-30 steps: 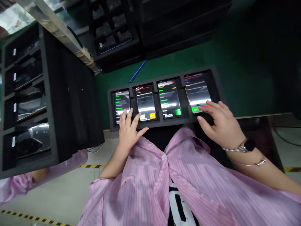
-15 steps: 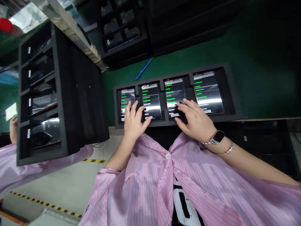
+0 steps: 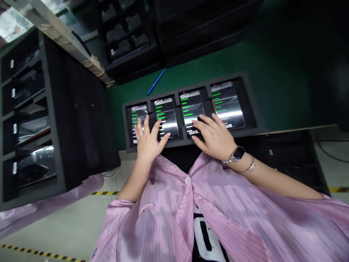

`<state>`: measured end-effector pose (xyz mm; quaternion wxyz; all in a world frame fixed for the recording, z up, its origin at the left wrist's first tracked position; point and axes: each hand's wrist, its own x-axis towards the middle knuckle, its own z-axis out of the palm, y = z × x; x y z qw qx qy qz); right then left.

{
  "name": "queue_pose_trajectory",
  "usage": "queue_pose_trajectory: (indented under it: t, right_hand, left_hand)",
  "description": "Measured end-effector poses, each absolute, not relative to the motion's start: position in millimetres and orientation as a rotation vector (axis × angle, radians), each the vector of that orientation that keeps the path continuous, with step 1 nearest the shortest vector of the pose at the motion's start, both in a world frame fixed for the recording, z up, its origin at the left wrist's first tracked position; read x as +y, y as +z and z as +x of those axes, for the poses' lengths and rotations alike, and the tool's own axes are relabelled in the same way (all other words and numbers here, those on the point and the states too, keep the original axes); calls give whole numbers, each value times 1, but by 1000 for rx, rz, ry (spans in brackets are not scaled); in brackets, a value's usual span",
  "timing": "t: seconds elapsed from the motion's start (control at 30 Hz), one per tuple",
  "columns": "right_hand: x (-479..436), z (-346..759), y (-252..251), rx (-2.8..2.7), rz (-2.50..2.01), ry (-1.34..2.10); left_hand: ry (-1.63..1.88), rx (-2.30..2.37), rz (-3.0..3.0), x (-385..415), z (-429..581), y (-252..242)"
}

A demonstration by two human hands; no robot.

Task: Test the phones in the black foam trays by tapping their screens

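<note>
A worker in a pink striped smock rests both bare hands on a row of four phones in a black foam tray on a green mat. The right hand has moved off the far-right phone since the first frame and now lies over the third phone, its fingertips on the screen and its little finger toward the far-right phone. The screens, earlier showing red, yellow and green blocks, now all list green lines. The left hand spreads over the first phone, its thumb reaching the second phone. The hands stay apart, fingers splayed, neither clamped on a phone. A watch and bangle circle the right wrist. A foam rack of phones stands left of the tray; a blue pen lies on the mat beyond it.
</note>
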<state>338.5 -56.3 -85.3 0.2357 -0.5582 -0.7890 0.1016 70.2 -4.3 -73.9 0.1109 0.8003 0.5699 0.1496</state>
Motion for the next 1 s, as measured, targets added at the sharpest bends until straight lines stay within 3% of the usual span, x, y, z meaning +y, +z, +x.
queue_pose_trajectory:
  t: [0.3, 0.8, 1.0]
  right_hand:
    - [-79, 396, -79, -1941, -1719, 224]
    - [-80, 461, -117, -1584, -1869, -72]
    - [-78, 490, -151, -1404, -2091, 253]
  left_hand:
    - [839, 1858, 2208, -9, -1, -60]
    - [600, 1855, 2071, -9, -30, -80]
    - [828, 1724, 1698, -18, -38, -86]
